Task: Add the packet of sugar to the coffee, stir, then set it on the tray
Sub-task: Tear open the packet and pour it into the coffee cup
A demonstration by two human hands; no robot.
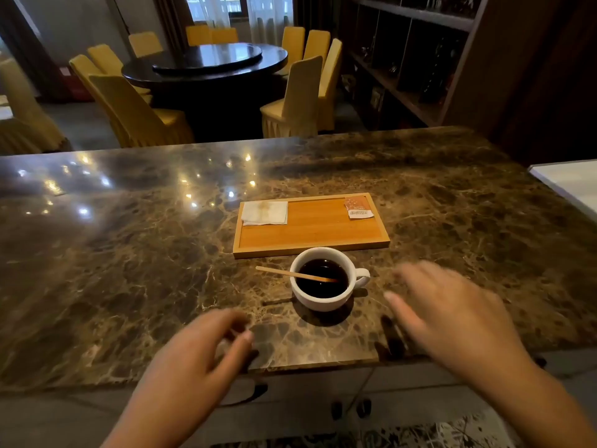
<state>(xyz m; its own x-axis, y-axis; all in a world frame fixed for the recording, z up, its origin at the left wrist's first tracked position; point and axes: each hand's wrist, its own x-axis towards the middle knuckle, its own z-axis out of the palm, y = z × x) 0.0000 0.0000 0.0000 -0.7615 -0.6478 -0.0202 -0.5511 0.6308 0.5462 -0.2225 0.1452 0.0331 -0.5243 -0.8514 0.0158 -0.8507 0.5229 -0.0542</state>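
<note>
White coffee cup (321, 279) with stirrer (295, 275) before tray (310, 247) holding sugar packet (359, 207)

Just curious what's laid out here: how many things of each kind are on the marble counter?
Wooden tray: 1
White napkin: 1
Sugar packet: 1
Coffee cup: 1
Wooden stirrer: 1
Total: 5

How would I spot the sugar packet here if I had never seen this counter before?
Start at the brown marble counter and find the wooden tray just beyond the white coffee cup. The sugar packet lies flat in the tray's far right corner. It is small and orange with a white band, unlike the plain white napkin in the far left corner.
</note>
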